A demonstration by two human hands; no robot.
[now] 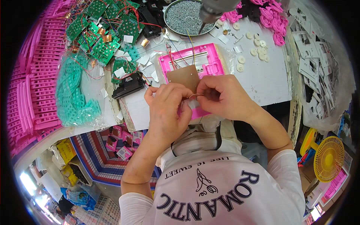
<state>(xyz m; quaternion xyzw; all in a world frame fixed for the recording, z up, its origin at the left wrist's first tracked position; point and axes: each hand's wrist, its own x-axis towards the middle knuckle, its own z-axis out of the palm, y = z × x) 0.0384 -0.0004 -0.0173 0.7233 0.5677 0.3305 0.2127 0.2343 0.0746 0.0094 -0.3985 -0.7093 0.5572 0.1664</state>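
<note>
In front of me lies a pink plastic housing point(215, 60) with an open, ribbed inside. A brown circuit board point(183, 78) is tilted over its near part, and several red and yellow wires rise behind the board. Below the board's near edge, a thin reddish wire point(194, 95) arcs between my fingertips. My left hand point(168, 107) pinches one side of it, index finger and thumb bent, little finger raised. From the other side my right hand point(227, 96) grips the wire with thumb and forefinger. The fingers hide the wire's ends.
A power screwdriver point(210, 14) hangs above a round tray of screws point(183, 18). Green circuit boards point(105, 50) with wires pile up at far left, near a black plastic part point(129, 85). White discs point(240, 67) lie to the right. Pink grilles point(37, 75) are stacked at left.
</note>
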